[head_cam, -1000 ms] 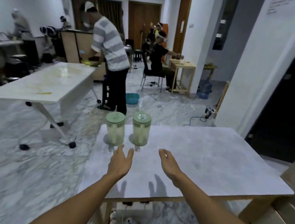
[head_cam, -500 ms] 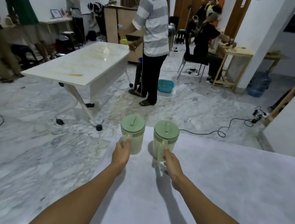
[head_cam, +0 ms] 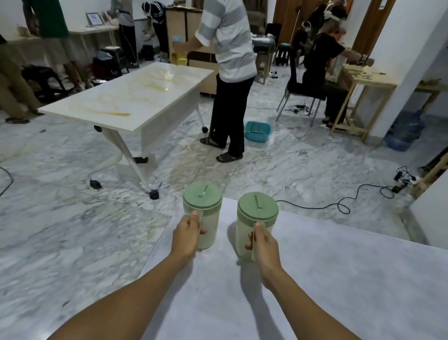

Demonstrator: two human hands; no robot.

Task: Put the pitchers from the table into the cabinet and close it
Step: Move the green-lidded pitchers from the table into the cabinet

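Two pale green plastic pitchers with round green lids, the left pitcher (head_cam: 203, 216) and the right pitcher (head_cam: 255, 226), are on the grey tabletop (head_cam: 342, 286), each handle held tight by the left hand (head_cam: 186, 238) and right hand (head_cam: 263, 246), so carrying them to the cabinet and closing it is not yet done.

No text can be read; the framed sign (head_cam: 95, 19) on the far shelf is too blurred.

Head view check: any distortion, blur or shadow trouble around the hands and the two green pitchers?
Head view: wide-angle bending curves the room edges; both hands, left and right, and the two pale green lidded plastic pitchers look sharp; soft forearm shadows fall on the grey tabletop; lighting is dim but even.
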